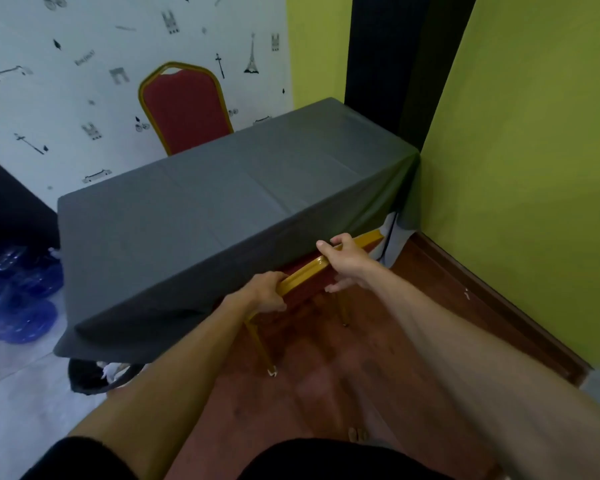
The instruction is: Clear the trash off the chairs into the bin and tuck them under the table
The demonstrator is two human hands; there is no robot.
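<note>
At the far left, on the pale floor, blue plastic bags (18, 299) are lying in a heap, well apart from the work. Nearer, under the hanging corner of the grey cloth, the dark bin (87, 379) is showing with some white trash (111, 371) in it. It is standing just beside the near chair's front leg, so a push that is drifting left could knock it over.

The table (201, 202) is filling the middle, and the far chair (184, 109) is standing behind it against the wall, its seat hidden, so I cannot tell whether trash is lying on it.

The left hand (265, 294) is gripping the gold top rail of the near chair (303, 275), the fingers wrapped closed around the frame. The right hand (349, 261) is holding the same rail further along, the thumb on top and the fingers curled below. The chair back is sitting right at the table edge, and the seat seems to be under the cloth already.

Here I see the main risks. The cloth is hanging low and may be catching on the rail, so more pushing could drag it off the table. The knuckles are very near the table edge and could be pinched. On the right, a dark cable (388, 237) is hanging beside the chair, and the frame could snag it.
</note>
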